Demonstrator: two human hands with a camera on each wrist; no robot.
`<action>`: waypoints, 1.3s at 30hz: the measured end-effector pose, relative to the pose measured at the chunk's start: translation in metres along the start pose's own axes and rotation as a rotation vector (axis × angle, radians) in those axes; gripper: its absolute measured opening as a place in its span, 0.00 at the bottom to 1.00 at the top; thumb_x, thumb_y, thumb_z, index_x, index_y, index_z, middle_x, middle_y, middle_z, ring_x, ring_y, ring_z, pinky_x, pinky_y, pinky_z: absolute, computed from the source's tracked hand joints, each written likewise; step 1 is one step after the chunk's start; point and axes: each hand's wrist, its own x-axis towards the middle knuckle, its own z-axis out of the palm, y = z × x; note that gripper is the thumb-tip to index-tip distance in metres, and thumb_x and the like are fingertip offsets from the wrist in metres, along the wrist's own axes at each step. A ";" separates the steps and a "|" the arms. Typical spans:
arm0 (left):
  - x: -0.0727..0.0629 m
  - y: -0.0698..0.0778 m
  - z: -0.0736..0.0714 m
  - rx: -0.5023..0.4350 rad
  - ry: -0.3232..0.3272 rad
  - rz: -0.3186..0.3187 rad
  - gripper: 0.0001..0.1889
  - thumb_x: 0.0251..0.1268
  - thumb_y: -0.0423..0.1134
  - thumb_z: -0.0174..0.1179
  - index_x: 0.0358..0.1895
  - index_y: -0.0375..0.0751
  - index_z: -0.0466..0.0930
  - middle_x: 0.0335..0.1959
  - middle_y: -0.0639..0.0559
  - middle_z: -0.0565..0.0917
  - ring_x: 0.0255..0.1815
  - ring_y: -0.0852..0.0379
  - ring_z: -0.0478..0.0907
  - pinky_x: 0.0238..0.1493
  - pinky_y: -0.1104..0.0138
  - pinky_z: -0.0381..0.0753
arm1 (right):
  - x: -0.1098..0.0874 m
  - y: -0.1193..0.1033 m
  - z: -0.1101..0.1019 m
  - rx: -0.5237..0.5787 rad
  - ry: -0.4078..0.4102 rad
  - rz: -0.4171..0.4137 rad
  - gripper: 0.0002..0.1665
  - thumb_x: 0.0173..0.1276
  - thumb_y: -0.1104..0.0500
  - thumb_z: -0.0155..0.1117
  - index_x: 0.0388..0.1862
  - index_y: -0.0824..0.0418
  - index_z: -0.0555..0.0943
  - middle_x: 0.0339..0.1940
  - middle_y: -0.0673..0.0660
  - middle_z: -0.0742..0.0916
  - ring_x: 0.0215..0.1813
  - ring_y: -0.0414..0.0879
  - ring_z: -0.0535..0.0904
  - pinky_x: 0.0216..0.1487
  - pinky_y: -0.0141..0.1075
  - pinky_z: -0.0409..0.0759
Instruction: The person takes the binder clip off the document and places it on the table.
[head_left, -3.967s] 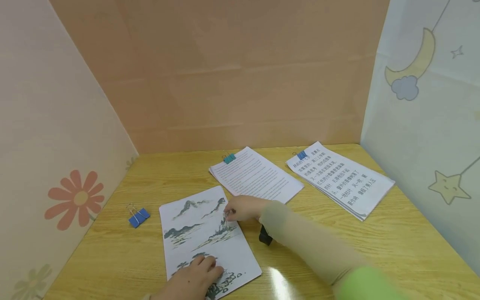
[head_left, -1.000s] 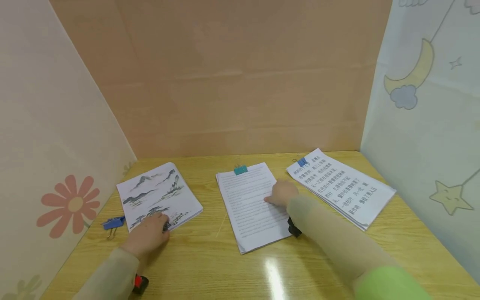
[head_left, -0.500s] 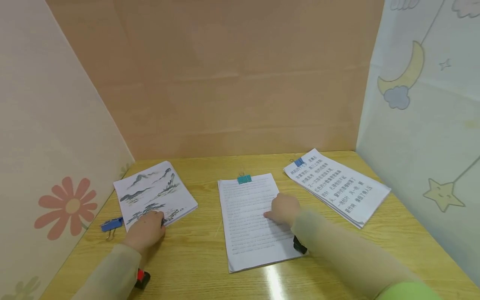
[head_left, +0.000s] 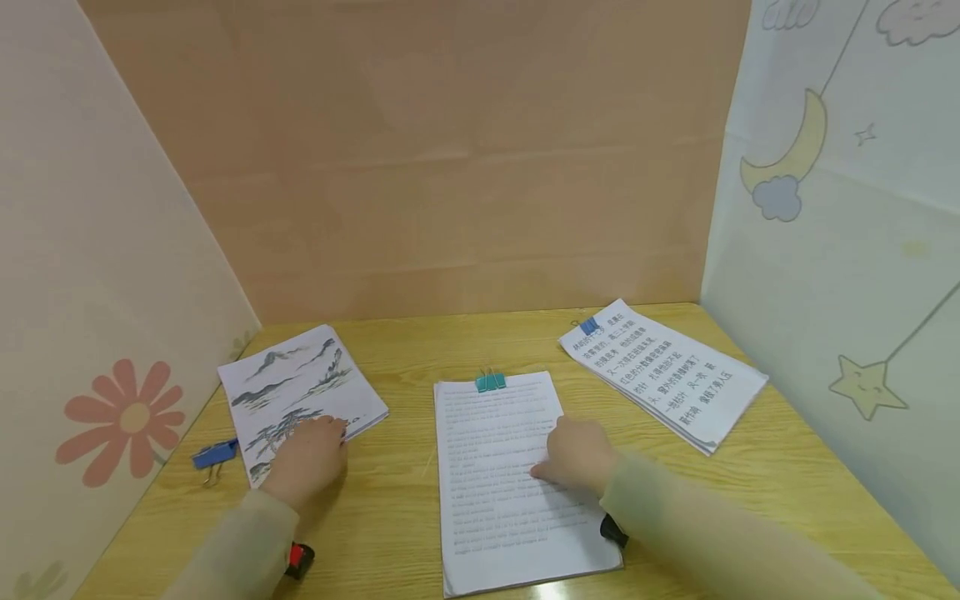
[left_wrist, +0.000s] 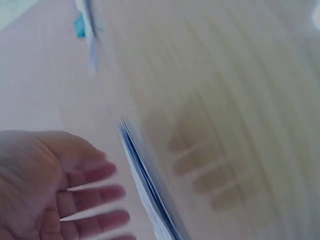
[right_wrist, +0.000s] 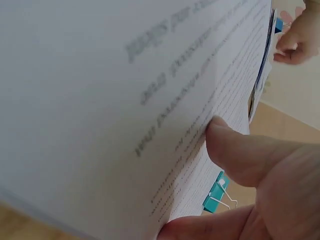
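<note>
My right hand (head_left: 577,457) presses its thumb and fingertips on the top sheet of a stack of printed paper (head_left: 487,533), which lies at the front middle of the table. A teal binder clip (head_left: 491,382) sits on the stack's far edge. In the right wrist view, thumb and finger rest on the lines of text. My left hand (head_left: 309,458) hovers at the near right corner of a stack of landscape pictures (head_left: 300,367). In the left wrist view its fingers reach out, apart from that stack's edge (left_wrist: 150,195). Left of the pictures lies a loose blue binder clip (head_left: 213,452).
At the back right lies another stack of large-print text (head_left: 667,375), with a blue binder clip (head_left: 589,326) at its far left corner. The wooden table (head_left: 405,433) is bounded by a tan back wall (head_left: 480,167) and printed side walls.
The picture stack has gone to the far left. The teal-clipped stack has slid toward me under my right hand and turned straighter. My left hand has lifted slightly from the pictures.
</note>
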 end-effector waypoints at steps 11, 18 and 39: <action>0.045 0.073 0.018 -0.646 -0.155 -0.115 0.25 0.69 0.46 0.56 0.66 0.41 0.70 0.62 0.43 0.74 0.58 0.44 0.74 0.54 0.50 0.74 | -0.020 -0.010 0.011 -0.043 0.034 -0.005 0.35 0.59 0.32 0.62 0.23 0.65 0.82 0.32 0.58 0.79 0.25 0.48 0.73 0.32 0.47 0.77; 0.074 0.093 0.026 -0.991 -0.211 -0.303 0.36 0.70 0.44 0.55 0.74 0.36 0.51 0.69 0.34 0.64 0.67 0.35 0.63 0.64 0.43 0.62 | -0.030 -0.014 0.012 -0.030 0.041 -0.008 0.35 0.58 0.32 0.63 0.22 0.65 0.82 0.33 0.59 0.79 0.24 0.48 0.73 0.33 0.48 0.76; 0.105 0.111 0.042 -1.036 -0.158 -0.421 0.23 0.67 0.49 0.60 0.58 0.36 0.76 0.45 0.46 0.81 0.43 0.49 0.75 0.46 0.57 0.75 | -0.037 -0.011 0.019 0.011 0.083 -0.009 0.39 0.56 0.31 0.65 0.24 0.70 0.83 0.52 0.69 0.81 0.32 0.54 0.82 0.30 0.45 0.81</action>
